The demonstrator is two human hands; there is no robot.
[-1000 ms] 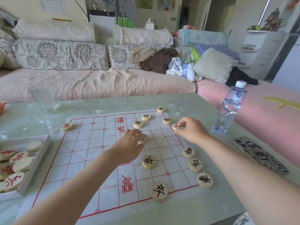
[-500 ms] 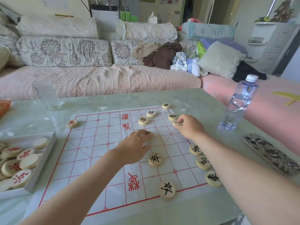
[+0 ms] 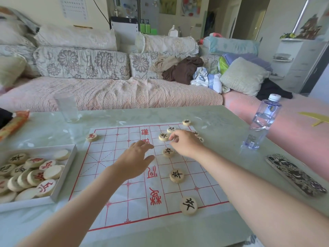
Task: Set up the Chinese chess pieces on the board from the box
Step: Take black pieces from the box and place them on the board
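Since half a second earlier, the left hand (image 3: 137,159) had drawn back off the black-marked piece (image 3: 168,152) it had been touching; that piece now lay free on the board (image 3: 114,193), just right of the fingertips; the right hand (image 3: 185,142) had crossed from the board's far right edge toward its middle. The left hand was flat over the board's centre, fingers straight and spread, holding nothing; the right hand's fingers were curled just beside a second black piece (image 3: 163,136), and whether they pinched anything could not be told.

Nine pieces showed on or at the board: eight with black characters on its right half, two of them partly hidden behind the right hand; one red-marked piece (image 3: 91,137) sat alone at the far left corner; the right forearm covered the near right edge.

One open white box (image 3: 65,172) sat on the tabletop (image 3: 222,118) left of the board; it held a loose heap of pieces (image 3: 35,177), red and black, too overlapped to count. One clear glass (image 3: 68,107), one water bottle (image 3: 261,122) and one patterned flat case (image 3: 295,175) were also on the tabletop.
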